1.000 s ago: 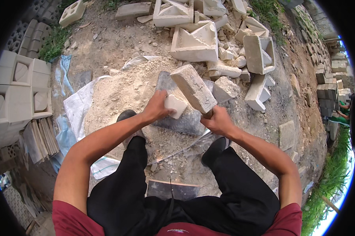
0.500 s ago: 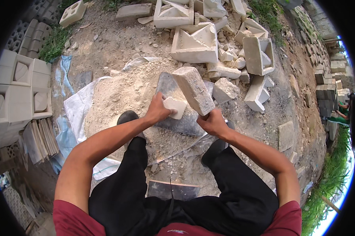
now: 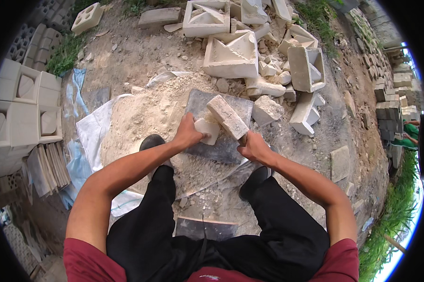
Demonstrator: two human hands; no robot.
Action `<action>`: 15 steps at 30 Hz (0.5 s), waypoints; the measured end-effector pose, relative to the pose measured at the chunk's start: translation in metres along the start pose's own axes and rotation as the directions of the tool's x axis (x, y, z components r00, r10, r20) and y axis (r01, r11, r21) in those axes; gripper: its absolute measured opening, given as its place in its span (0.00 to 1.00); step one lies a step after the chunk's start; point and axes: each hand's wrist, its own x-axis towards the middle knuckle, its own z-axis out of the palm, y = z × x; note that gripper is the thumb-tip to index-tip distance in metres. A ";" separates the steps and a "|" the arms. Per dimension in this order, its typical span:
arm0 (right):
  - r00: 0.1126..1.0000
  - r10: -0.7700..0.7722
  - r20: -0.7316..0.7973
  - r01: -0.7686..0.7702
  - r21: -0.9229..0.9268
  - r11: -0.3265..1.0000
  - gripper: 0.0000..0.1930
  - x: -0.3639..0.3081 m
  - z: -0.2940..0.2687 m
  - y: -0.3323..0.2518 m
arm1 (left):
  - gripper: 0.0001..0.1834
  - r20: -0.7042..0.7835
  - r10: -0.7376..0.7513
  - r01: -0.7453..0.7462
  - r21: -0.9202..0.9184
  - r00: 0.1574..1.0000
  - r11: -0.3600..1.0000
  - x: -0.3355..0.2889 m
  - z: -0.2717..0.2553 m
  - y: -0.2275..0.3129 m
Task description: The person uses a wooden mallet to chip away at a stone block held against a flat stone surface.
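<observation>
Between my feet a dark flat slab (image 3: 221, 151) lies on the ground, partly over a heap of pale crushed rubble (image 3: 141, 110). My left hand (image 3: 189, 131) grips a pale broken block chunk (image 3: 207, 130) at its left side, holding it on the slab. Closed round a short handle, my right hand (image 3: 255, 146) holds a mallet (image 3: 228, 116) with a long, dusty, block-shaped head. That head is tilted over the slab, close beside the chunk's right edge; whether they touch I cannot tell.
Broken pale blocks (image 3: 230, 54) are piled ahead to the right, with a loose lump (image 3: 267, 111) beside the slab. A white sack sheet (image 3: 93, 124) spreads under the rubble. Stacked blocks (image 3: 26, 101) stand at left. A person in green (image 3: 409, 136) is at the far right.
My right hand has brought the mallet's head down from a raised position to low over the slab near the chunk. The left hand and chunk stay almost in place.
</observation>
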 end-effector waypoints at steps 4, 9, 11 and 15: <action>0.999 0.033 0.020 -0.032 -0.048 0.998 0.21 0.007 -0.023 -0.006 | 0.43 0.001 -0.008 0.008 -0.004 1.000 1.000 -0.003 0.002 -0.004; 0.989 0.145 0.014 -0.146 0.136 0.980 0.21 0.002 -0.023 -0.027 | 0.44 0.009 -0.032 0.032 -0.013 0.999 0.999 0.001 0.003 -0.010; 0.996 0.093 -0.005 -0.093 0.072 0.993 0.21 0.001 -0.006 -0.008 | 0.44 0.015 -0.025 0.025 -0.008 1.000 1.000 0.000 0.003 -0.005; 0.999 0.027 0.044 -0.026 -0.009 1.000 0.23 0.000 0.001 -0.004 | 0.43 0.010 -0.017 0.017 -0.007 1.000 1.000 -0.002 0.001 -0.003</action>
